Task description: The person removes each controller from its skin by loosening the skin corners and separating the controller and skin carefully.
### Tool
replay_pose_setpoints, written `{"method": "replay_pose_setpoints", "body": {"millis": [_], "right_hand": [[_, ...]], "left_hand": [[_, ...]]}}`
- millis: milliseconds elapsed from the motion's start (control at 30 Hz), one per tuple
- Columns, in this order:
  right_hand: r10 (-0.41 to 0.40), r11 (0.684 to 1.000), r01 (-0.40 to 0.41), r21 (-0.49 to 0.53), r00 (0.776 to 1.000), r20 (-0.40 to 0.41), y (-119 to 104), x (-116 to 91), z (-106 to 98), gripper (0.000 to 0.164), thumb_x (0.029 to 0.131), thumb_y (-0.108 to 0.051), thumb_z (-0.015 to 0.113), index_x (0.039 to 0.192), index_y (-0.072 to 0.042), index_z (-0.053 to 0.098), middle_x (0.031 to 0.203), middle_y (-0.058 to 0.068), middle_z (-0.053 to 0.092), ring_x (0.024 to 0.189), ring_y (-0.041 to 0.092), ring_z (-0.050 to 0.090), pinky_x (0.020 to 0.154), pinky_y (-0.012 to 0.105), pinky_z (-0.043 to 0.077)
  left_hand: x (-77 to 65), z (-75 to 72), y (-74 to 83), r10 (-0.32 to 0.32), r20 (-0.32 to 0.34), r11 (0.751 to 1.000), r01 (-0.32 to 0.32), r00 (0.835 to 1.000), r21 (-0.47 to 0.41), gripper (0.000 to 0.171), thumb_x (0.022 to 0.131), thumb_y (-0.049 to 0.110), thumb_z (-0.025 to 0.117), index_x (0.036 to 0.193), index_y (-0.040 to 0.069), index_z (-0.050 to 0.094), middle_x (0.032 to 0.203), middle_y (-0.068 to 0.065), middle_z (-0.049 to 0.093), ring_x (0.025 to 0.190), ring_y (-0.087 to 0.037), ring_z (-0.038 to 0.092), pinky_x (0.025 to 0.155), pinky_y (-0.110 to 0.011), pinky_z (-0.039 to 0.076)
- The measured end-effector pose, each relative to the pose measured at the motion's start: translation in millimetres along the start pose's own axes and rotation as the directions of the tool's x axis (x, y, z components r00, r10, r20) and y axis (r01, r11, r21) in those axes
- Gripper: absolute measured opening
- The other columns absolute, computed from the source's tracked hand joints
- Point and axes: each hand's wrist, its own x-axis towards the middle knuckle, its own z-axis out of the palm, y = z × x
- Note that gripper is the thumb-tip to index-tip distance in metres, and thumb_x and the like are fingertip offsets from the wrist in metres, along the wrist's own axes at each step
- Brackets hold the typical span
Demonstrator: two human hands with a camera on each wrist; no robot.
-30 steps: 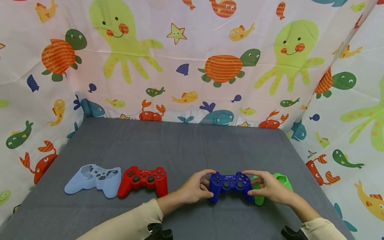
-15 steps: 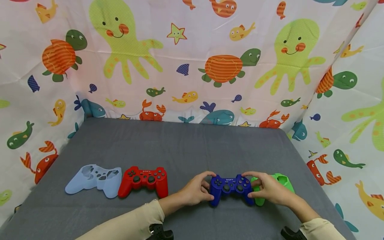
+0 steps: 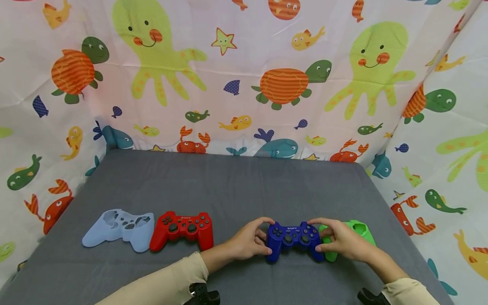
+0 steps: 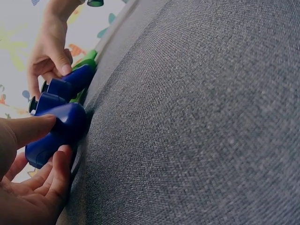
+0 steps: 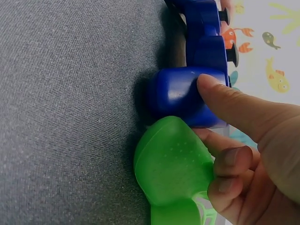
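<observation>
A blue game controller (image 3: 292, 236) lies face up on the grey cloth, right of the middle in the head view. My left hand (image 3: 248, 241) grips its left end, thumb on the near handle and index finger at the top corner. On the opposite end my right hand (image 3: 345, 240) holds it the same way. In the right wrist view my right thumb (image 5: 234, 103) presses the blue handle. Right beside that handle is a green silicone controller cover (image 5: 171, 164), partly hidden by my right hand in the head view.
To the left, a red game controller (image 3: 184, 231) lies next to a light blue silicone controller cover (image 3: 131, 231). The grey cloth-covered table (image 3: 228, 182) ends at a curtain (image 3: 217, 101) printed with sea animals, behind and on both sides.
Both hands have brought the blue controller slightly nearer to me and lower in the head view. Over the last half second it has stayed in place.
</observation>
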Motion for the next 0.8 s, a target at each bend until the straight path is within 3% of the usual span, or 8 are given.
{"method": "replay_pose_setpoints", "body": {"millis": [800], "right_hand": [[-0.005,1.0,0.005,-0.004,1.0,0.009,-4.4,-0.6,-0.1,0.066,0.086,-0.016,0.08,0.143,0.001,0.05,0.114,0.027,0.071,0.053,0.003,0.051,0.051,0.027,0.05]], "left_hand": [[-0.1,-1.8,-3.3,0.011,0.043,0.997,-0.008,0.999,-0.076,0.068,0.084,-0.01,0.074,0.141,0.017,0.05,0.098,-0.011,0.073,0.071,-0.012,0.063,0.06,-0.024,0.047]]}}
